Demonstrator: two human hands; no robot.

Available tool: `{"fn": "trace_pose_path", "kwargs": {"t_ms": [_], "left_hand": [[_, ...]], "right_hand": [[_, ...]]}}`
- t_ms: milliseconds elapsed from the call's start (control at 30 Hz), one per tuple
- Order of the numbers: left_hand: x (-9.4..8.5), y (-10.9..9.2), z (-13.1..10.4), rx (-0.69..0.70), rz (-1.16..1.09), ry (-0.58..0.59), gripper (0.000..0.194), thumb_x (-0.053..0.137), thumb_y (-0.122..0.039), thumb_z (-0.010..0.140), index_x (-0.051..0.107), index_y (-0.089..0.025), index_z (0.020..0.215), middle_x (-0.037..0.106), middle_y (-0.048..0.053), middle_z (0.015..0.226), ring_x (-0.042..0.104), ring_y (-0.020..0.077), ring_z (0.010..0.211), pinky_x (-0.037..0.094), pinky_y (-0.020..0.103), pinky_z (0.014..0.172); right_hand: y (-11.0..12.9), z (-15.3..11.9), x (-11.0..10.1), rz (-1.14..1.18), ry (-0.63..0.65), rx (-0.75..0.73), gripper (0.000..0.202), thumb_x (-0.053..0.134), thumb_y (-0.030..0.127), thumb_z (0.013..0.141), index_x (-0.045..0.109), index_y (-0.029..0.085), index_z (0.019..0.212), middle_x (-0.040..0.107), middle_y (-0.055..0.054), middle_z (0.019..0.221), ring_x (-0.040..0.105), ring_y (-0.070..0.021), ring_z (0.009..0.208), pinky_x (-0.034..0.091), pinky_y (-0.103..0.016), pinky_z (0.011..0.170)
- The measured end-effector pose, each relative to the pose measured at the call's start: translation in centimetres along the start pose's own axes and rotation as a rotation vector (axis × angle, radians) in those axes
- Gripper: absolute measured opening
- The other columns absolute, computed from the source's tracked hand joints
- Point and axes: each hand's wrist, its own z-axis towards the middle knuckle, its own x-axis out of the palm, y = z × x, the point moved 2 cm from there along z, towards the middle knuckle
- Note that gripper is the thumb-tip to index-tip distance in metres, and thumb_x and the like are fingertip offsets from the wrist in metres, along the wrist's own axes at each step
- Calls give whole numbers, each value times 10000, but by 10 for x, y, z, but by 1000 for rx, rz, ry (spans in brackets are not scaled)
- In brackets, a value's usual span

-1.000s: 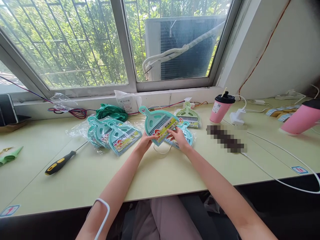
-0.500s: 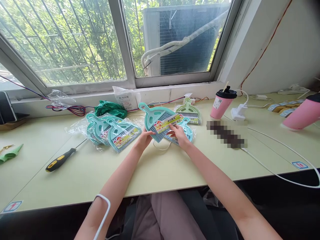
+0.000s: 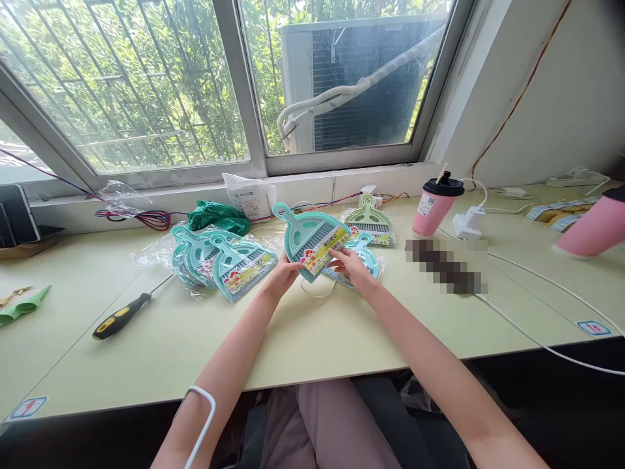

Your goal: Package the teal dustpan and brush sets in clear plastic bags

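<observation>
Both hands hold up a turquoise mini dustpan and brush set (image 3: 307, 228) above the table, its ring handle pointing to the upper left. My left hand (image 3: 286, 273) is closed on its lower left edge, thumb in front. On the right, my right hand (image 3: 355, 270) pinches the lower edge of the yellow printed label. Behind that hand lies another turquoise set (image 3: 366, 254), partly hidden. A green dustpan set (image 3: 370, 221) lies farther back. To the left is a pile of turquoise sets (image 3: 193, 257) in clear plastic, with one set (image 3: 244, 267) at its right.
A screwdriver (image 3: 122, 317) lies at left. Green plastic (image 3: 219, 217) and a white packet (image 3: 251, 197) sit by the window. At right are a pink cup (image 3: 432, 212), a white charger (image 3: 469, 223), a cable (image 3: 532, 332), and a second pink cup (image 3: 593, 228).
The held set has turned slightly, and its label slants more steeply. Both hands keep their grip. The whole view has shifted a little.
</observation>
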Motion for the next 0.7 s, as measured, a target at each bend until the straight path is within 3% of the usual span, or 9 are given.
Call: {"fn": "trace_pose_path", "kwargs": {"t_ms": [167, 300, 433, 700], "left_hand": [[1, -9, -4, -71, -17, 58, 604, 720, -165, 651, 577, -183, 1237, 705, 88, 1111, 617, 316, 1136, 460, 469, 1003], [-2, -10, -3, -113, -51, 10, 427, 674, -347, 748, 635, -154, 1127, 711, 103, 1093, 615, 323, 1141, 469, 473, 1000], [0, -7, -2, -48, 72, 35, 572, 770, -295, 717, 569, -205, 1245, 679, 101, 1197, 613, 311, 1157, 473, 466, 1004], [-4, 0, 2, -51, 96, -38, 741, 813, -138, 605, 540, -204, 1291, 711, 83, 1120, 651, 278, 1089, 483, 437, 1008]], "right_hand": [[1, -1, 1, 40, -42, -9, 160, 732, 321, 753, 662, 198, 828, 739, -18, 892, 647, -93, 600, 409, -198, 522], [0, 1, 1, 48, -40, -32, 224, 774, 353, 701, 668, 194, 818, 741, -23, 888, 651, -101, 601, 400, -210, 531], [0, 0, 1, 53, -47, -38, 232, 777, 359, 690, 666, 189, 805, 742, -30, 866, 641, -101, 588, 389, -212, 522], [0, -2, 2, 29, -33, -69, 199, 757, 339, 711, 672, 193, 816, 738, -31, 877, 645, -102, 595, 412, -212, 519]]}}
